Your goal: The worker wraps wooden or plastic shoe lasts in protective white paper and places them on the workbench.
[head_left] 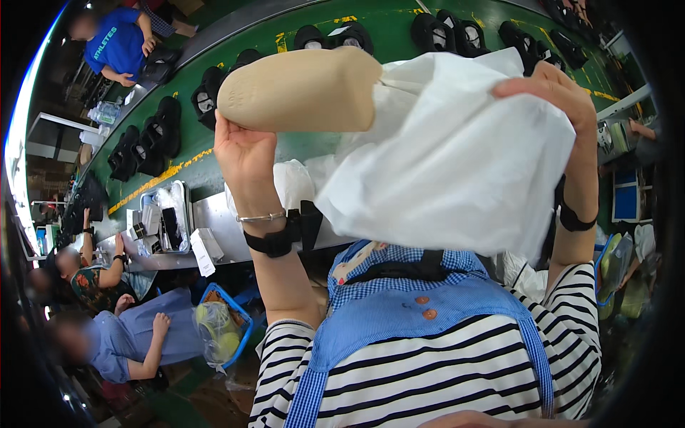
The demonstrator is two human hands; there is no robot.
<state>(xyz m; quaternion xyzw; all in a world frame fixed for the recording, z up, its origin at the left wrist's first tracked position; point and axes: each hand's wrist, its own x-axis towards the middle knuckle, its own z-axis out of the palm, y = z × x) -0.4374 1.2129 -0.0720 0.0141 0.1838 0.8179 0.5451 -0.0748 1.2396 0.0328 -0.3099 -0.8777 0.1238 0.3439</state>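
Note:
My left hand [244, 153] is raised and grips the rounded end of a beige, foot-shaped shoe form [300, 89] from below. The form lies nearly level, its wider end pointing right. My right hand [564, 96] pinches the upper right edge of a large, thin white sheet [449, 157], paper or plastic I cannot tell. From there the sheet hangs creased across the middle, in front of my apron. Its upper left part lies behind or against the form's right end; whether the two are joined is hidden.
A green work belt [285, 150] with yellow lines carries several black shoes [160, 132]. At left on the metal edge stand a tray [187, 214] and a white box [206, 250]. People work at left; a blue basket [242, 324] sits beside one of them.

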